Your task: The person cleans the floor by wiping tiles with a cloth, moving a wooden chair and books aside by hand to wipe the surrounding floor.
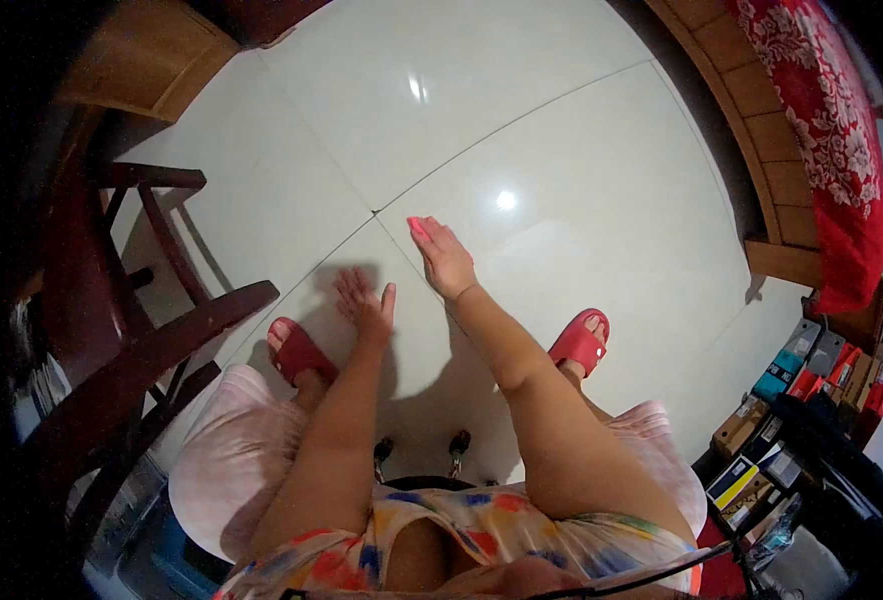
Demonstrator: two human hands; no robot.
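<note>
My right hand lies over what looks like a pink cloth on the white tiled floor. Only a small pink part shows past the fingertips; the palm hides the rest. My left hand is held out over the floor to the left, fingers spread and thumb apart, with nothing in it. A shadow falls on the tiles around it. Both arms reach forward between my knees.
Red slippers are on my feet, at either side of my hands. A dark wooden chair stands at left. At right are a wooden bed frame with a red floral cover and several stacked boxes.
</note>
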